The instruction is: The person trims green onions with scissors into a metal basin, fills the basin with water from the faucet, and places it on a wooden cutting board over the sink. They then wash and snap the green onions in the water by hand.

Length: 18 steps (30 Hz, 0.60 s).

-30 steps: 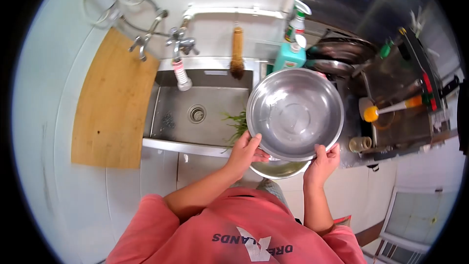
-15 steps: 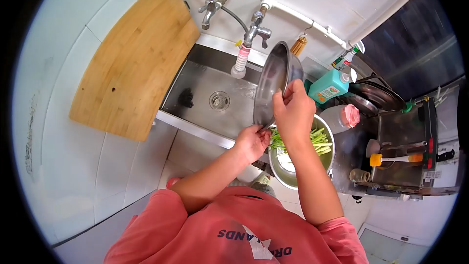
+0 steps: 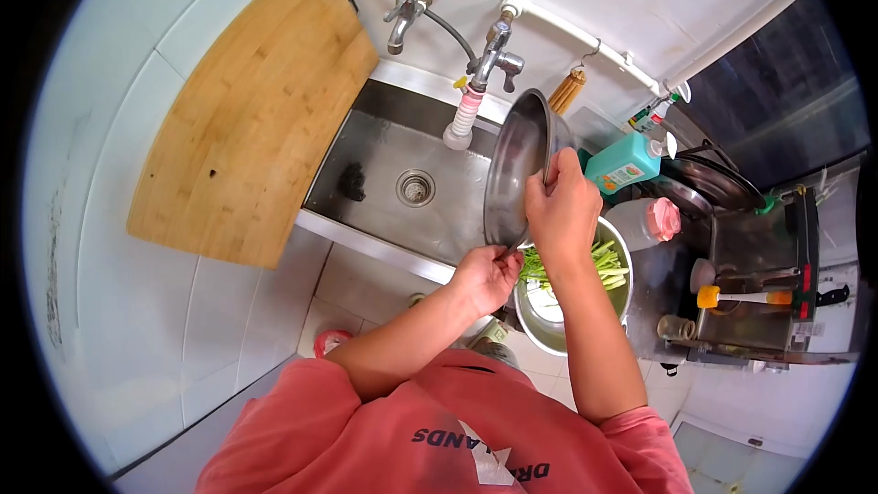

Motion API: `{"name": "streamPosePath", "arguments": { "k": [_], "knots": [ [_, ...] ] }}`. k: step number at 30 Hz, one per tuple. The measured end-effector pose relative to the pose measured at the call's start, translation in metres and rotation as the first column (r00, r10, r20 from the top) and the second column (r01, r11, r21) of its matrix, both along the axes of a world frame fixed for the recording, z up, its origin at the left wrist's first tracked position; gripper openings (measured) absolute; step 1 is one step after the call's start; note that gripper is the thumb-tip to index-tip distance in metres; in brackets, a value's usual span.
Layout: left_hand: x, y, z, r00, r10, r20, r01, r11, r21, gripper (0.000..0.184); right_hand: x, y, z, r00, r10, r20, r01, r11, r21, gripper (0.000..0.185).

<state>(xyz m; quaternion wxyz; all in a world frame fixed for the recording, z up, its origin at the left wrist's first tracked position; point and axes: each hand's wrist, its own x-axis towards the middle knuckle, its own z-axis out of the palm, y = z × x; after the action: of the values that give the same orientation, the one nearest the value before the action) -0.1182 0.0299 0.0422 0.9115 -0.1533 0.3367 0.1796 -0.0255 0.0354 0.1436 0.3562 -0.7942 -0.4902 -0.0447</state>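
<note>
A metal basin, tipped steeply on its side, is held between my two hands over the right end of the sink. My left hand pinches its near, lower rim. With fingers closed, my right hand grips the rim on the right side. Just below and right of my right hand, a second metal basin holds cut green vegetable stalks; my right wrist hides part of it. Left of the tipped basin, a faucet with a pink and white hose nozzle hangs over the sink.
A wooden cutting board leans at the left of the sink. To the right stand a teal pump bottle, a container with a pink lid and dark pans. A second faucet is on the wall.
The view has shifted slightly. Both hands keep their hold on the tipped basin, which stays at nearly the same angle over the sink.
</note>
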Motion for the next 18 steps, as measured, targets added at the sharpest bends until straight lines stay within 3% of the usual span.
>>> {"name": "streamPosePath", "arguments": {
  "k": [6,8,12,15,16,18],
  "knots": [
    [0.004,-0.002,-0.010,0.999,-0.019,0.034,0.019,1.000,-0.014,0.013,0.006,-0.007,0.003,0.998,-0.011,-0.060,0.011,1.000,0.001,0.017],
    [0.004,-0.008,-0.004,1.000,0.026,-0.010,-0.026,0.999,0.029,0.015,0.012,-0.013,0.001,0.999,-0.010,-0.038,0.007,0.998,-0.063,0.017],
    [0.007,-0.021,0.015,0.991,-0.052,-0.120,0.058,0.997,0.054,0.016,0.029,-0.032,-0.005,0.987,-0.145,-0.071,0.140,0.988,-0.072,0.018],
    [0.010,-0.030,0.039,0.998,-0.006,-0.061,0.019,0.975,0.223,0.022,0.067,-0.067,-0.022,0.886,-0.180,-0.427,0.279,0.943,0.181,0.020],
    [0.013,-0.035,0.046,0.997,-0.048,-0.054,0.059,0.972,0.229,0.022,0.081,-0.083,-0.027,0.801,-0.148,-0.580,0.342,0.909,0.240,0.020],
    [0.024,-0.047,0.064,0.963,-0.254,-0.095,0.263,0.786,0.560,0.020,0.093,-0.127,-0.021,0.493,0.002,-0.870,0.523,0.799,0.299,0.020]
  ]
}}
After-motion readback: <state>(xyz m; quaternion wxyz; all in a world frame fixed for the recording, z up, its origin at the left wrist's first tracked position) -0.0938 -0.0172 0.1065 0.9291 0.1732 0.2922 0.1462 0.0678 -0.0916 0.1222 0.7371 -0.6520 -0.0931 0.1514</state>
